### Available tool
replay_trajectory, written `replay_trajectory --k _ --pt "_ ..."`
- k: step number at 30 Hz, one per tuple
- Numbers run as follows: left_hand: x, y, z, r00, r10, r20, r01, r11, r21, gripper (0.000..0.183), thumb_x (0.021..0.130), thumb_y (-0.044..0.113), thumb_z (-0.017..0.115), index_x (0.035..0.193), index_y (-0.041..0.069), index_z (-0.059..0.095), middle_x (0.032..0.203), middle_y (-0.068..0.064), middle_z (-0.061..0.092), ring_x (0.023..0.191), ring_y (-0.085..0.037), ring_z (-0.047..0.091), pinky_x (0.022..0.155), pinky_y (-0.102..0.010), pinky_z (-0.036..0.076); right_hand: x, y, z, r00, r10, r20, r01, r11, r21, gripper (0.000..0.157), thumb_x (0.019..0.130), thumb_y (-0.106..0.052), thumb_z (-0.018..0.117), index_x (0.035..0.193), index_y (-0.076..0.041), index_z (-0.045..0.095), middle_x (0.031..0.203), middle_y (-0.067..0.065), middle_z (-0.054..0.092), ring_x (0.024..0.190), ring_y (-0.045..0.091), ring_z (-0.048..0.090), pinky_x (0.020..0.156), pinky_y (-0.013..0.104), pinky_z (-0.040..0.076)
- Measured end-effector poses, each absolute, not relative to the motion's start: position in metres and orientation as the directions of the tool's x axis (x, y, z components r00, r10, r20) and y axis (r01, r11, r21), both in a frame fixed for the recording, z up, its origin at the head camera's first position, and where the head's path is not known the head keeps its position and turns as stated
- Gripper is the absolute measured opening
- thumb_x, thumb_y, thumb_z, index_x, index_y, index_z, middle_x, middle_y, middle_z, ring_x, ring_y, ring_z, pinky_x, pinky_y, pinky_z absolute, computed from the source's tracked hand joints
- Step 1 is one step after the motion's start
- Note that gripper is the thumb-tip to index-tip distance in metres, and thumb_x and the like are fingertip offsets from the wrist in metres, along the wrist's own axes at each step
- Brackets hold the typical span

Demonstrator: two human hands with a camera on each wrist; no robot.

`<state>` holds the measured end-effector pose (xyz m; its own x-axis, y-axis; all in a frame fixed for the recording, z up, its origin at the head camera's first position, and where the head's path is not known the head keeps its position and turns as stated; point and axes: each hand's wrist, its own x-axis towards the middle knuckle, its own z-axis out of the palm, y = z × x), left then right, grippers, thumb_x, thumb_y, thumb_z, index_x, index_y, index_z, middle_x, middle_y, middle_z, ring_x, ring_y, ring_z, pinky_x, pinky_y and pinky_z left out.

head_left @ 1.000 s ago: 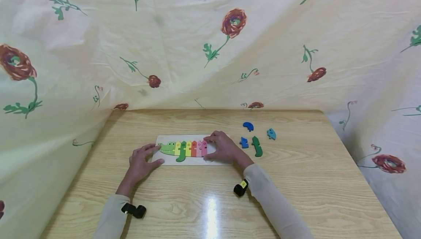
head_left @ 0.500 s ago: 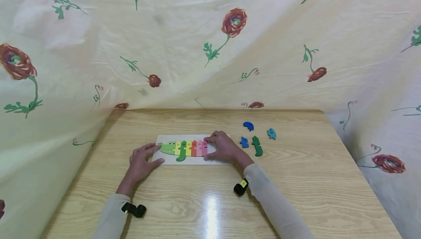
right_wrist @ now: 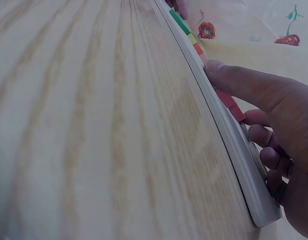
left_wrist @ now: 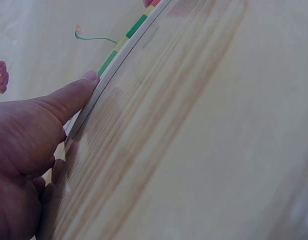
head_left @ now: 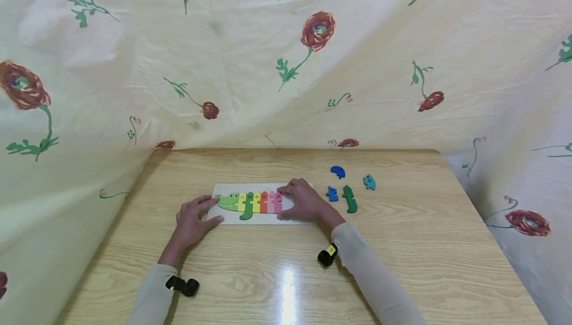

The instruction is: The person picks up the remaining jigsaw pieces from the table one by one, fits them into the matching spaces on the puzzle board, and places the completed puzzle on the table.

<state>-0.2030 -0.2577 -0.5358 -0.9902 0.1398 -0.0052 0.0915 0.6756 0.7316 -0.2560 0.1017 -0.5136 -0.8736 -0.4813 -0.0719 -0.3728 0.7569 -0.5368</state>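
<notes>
A white puzzle board [head_left: 234, 187] lies on the table with a crocodile made of colored pieces in it. Its green head piece [head_left: 228, 203] is at the left, followed by yellow, green, orange and pink sections. My left hand [head_left: 191, 223] rests at the board's left end, index fingertip at the snout and thumb [left_wrist: 76, 97] near the front edge. With thumb and index finger, my right hand [head_left: 304, 201] pinches the last pink piece [head_left: 278, 203] at its top and bottom. In the right wrist view, the right thumb [right_wrist: 234, 77] lies along the pieces; the other fingers curl over the board.
Right of the board lie loose puzzle pieces: a dark blue curved one [head_left: 338, 171], a small blue one [head_left: 332, 194], a long green one [head_left: 350, 199] and a light blue one [head_left: 369, 182]. A flowered cloth [head_left: 250, 66] hangs behind the wooden table [head_left: 241, 275].
</notes>
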Motion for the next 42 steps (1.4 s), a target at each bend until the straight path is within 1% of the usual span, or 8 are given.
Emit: replay_trajectory --k 8,15,17,20,27,32,38,42 --pt "-0.203 -0.258 -0.539 -0.991 0.131 -0.019 0.076 0.68 0.729 0.066 0.089 0.041 0.079 0.146 0.018 0.058 0.158 -0.014 0.042 0.142 -0.043 0.025 0.104 -0.059 0.017 -0.255 0.105 -0.513 -0.869 -0.489 -0.079 -0.372 0.749 -0.549 0.076 0.077 -0.055 0.086 0.142 -0.021 0.063 0.124 -0.001 0.058 0.116 0.019 0.048 0.104 0.041 0.044" --pt "-0.202 -0.258 -0.54 -0.991 0.133 -0.011 0.084 0.681 0.728 0.065 0.089 0.042 0.079 0.145 0.017 0.059 0.158 -0.015 0.042 0.142 -0.044 0.025 0.103 -0.061 0.018 -0.255 0.113 -0.503 -0.849 -0.528 -0.034 -0.431 0.728 -0.533 0.063 0.084 -0.047 0.083 0.137 -0.019 0.066 0.118 -0.001 0.063 0.105 0.016 0.055 0.095 0.038 0.049" --pt "-0.202 -0.258 -0.54 -0.991 0.135 -0.008 0.087 0.682 0.726 0.065 0.089 0.042 0.079 0.145 0.017 0.059 0.158 -0.015 0.042 0.142 -0.044 0.025 0.103 -0.061 0.018 -0.254 0.116 -0.498 -0.849 -0.528 -0.03 -0.434 0.727 -0.532 0.061 0.084 -0.046 0.083 0.136 -0.019 0.067 0.118 -0.001 0.064 0.105 0.016 0.056 0.094 0.038 0.049" --pt "-0.201 -0.258 -0.54 -0.991 0.136 -0.009 0.087 0.682 0.726 0.065 0.089 0.042 0.079 0.146 0.017 0.058 0.158 -0.015 0.042 0.142 -0.044 0.025 0.104 -0.061 0.018 -0.251 0.123 -0.489 -0.851 -0.525 -0.023 -0.435 0.728 -0.53 0.06 0.084 -0.046 0.083 0.136 -0.019 0.067 0.118 0.0 0.065 0.107 0.018 0.057 0.094 0.041 0.049" --pt "-0.202 -0.258 -0.54 -0.991 0.13 -0.025 0.073 0.693 0.717 0.067 0.089 0.043 0.079 0.147 0.017 0.057 0.158 -0.016 0.041 0.142 -0.044 0.025 0.105 -0.061 0.017 -0.241 0.143 -0.469 -0.858 -0.513 0.024 -0.439 0.708 -0.553 0.061 0.086 -0.045 0.082 0.137 -0.015 0.066 0.12 0.007 0.066 0.115 0.028 0.057 0.096 0.05 0.049" --pt "-0.203 -0.258 -0.539 -0.991 0.135 -0.022 0.079 0.693 0.717 0.067 0.09 0.045 0.078 0.147 0.018 0.057 0.159 -0.015 0.041 0.143 -0.044 0.024 0.105 -0.061 0.017 -0.235 0.16 -0.462 -0.867 -0.493 0.077 -0.447 0.701 -0.556 0.06 0.086 -0.043 0.082 0.136 -0.014 0.067 0.119 0.008 0.067 0.115 0.029 0.057 0.094 0.051 0.048" --pt "-0.203 -0.258 -0.541 -0.991 0.136 -0.006 0.09 0.691 0.717 0.068 0.089 0.044 0.079 0.147 0.017 0.057 0.159 -0.015 0.041 0.142 -0.045 0.025 0.105 -0.062 0.017 -0.226 0.189 -0.455 -0.856 -0.494 0.155 -0.49 0.678 -0.547 0.061 0.085 -0.042 0.083 0.135 -0.012 0.067 0.116 0.012 0.067 0.111 0.033 0.058 0.09 0.051 0.049" --pt "-0.203 -0.258 -0.541 -0.991 0.133 -0.007 0.087 0.686 0.722 0.067 0.089 0.042 0.079 0.147 0.017 0.057 0.159 -0.015 0.041 0.142 -0.044 0.024 0.105 -0.061 0.017 -0.217 0.211 -0.451 -0.871 -0.463 0.165 -0.472 0.696 -0.54 0.062 0.084 -0.044 0.083 0.136 -0.014 0.066 0.121 0.013 0.066 0.119 0.034 0.055 0.094 0.055 0.048"
